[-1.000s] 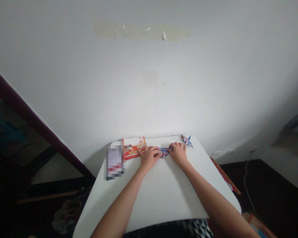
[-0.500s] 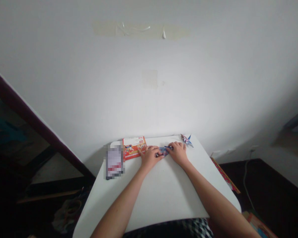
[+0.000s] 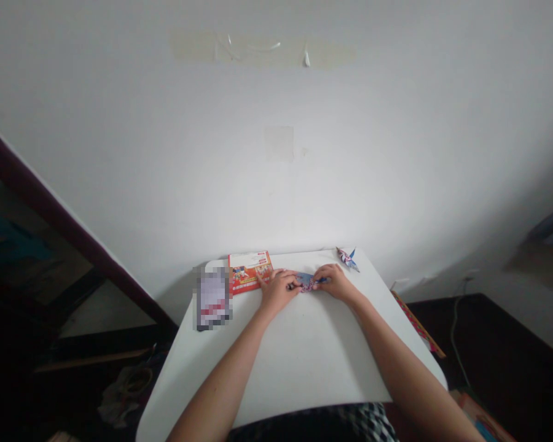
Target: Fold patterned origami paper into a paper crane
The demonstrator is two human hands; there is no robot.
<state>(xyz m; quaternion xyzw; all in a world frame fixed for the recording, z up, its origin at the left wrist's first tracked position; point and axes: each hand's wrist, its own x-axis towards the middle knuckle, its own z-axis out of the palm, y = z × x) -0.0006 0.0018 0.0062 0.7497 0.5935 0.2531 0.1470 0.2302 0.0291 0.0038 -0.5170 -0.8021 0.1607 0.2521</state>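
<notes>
The left hand, fingers bent and pinching, grips the left end of the paper, which lies between the two hands over the far part of the table, just right of the red packet; the right hand pinches its other end. The phone at far left is pixelated, the left fingertips and both ends of the paper are partly covered, and its folds are too small to make out.
</notes>
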